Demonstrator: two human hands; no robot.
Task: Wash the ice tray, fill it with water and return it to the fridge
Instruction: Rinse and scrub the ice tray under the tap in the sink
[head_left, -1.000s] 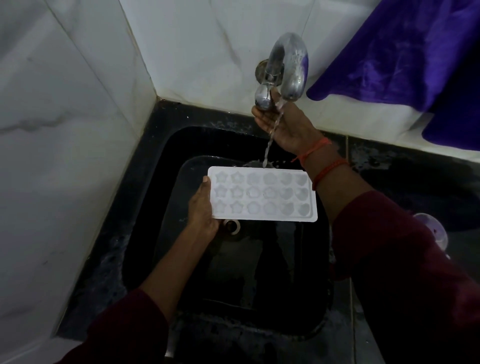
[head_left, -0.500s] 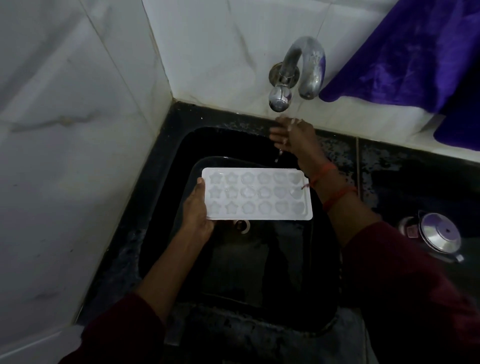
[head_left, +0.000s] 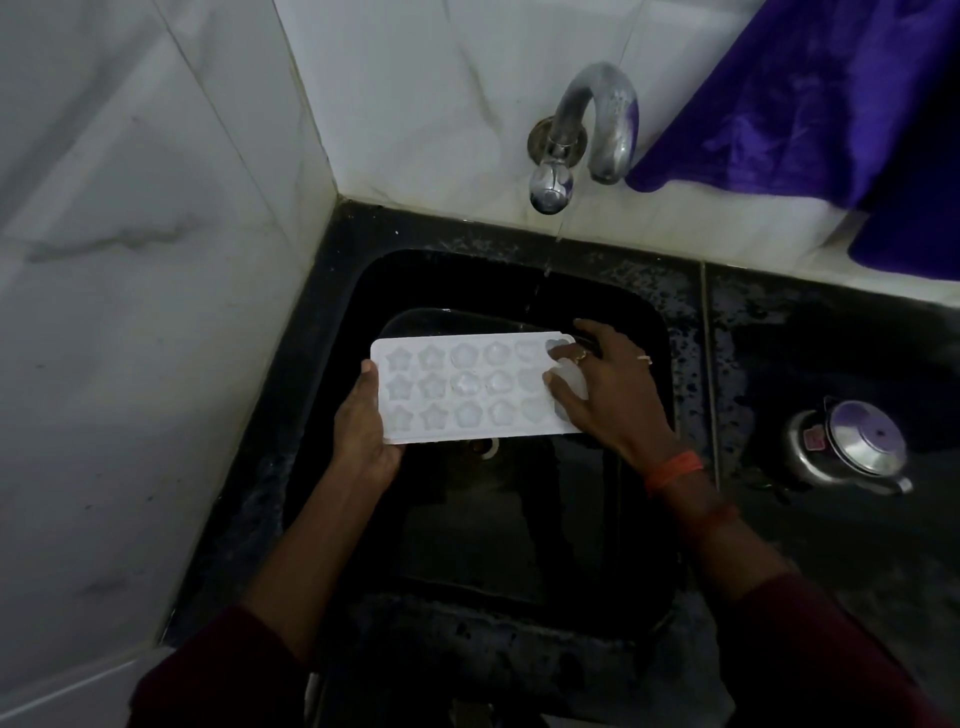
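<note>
A white ice tray (head_left: 467, 389) with star, round and heart moulds is held level over the black sink (head_left: 644, 312). My left hand (head_left: 363, 431) grips its left end, thumb on the top edge. My right hand (head_left: 608, 389) lies on the tray's right end, its fingers spread over the last moulds and touching them. Above the sink the metal tap (head_left: 587, 135) lets only a thin trickle of drops fall behind the tray.
White marble tiles close off the left and the back. A purple cloth (head_left: 810, 98) hangs at the upper right. A steel pressure-cooker lid (head_left: 852, 447) lies on the dark counter to the right of the sink. The drain (head_left: 485, 448) shows below the tray.
My right hand left the tap and came down onto the tray's right end. The stream of water dwindled to drops. The tray stayed in my left hand.
</note>
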